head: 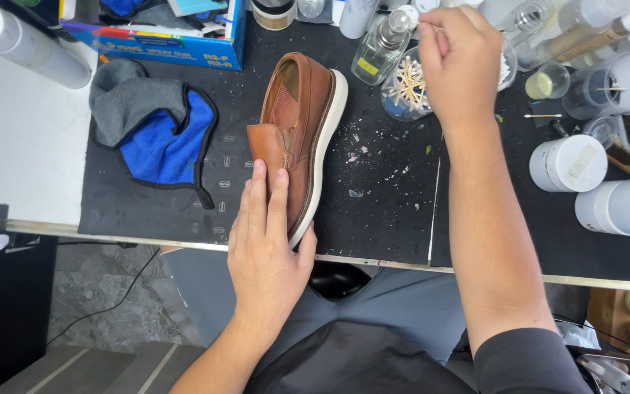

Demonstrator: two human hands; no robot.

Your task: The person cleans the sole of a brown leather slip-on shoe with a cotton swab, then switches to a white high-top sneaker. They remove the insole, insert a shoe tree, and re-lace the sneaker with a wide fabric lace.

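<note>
A brown leather slip-on shoe [302, 117] with a white sole lies on its side on the black mat [380, 211]. My left hand [267, 241] rests flat on the shoe's toe, fingers laid along the upper. My right hand [459, 62] is raised at the back of the bench above a clear glass jar of cotton swabs [407, 91], with thumb and fingertips pinched on a thin cotton swab [427, 28]. A clear spray bottle [380, 47] stands just left of the jar.
A grey and blue cloth [151, 124] lies left of the shoe. A blue box [176, 40] sits behind it. White tubs [569, 162], jars and bottles crowd the right side. The mat is speckled with white flecks. The bench's front edge [373, 260] runs below my left hand.
</note>
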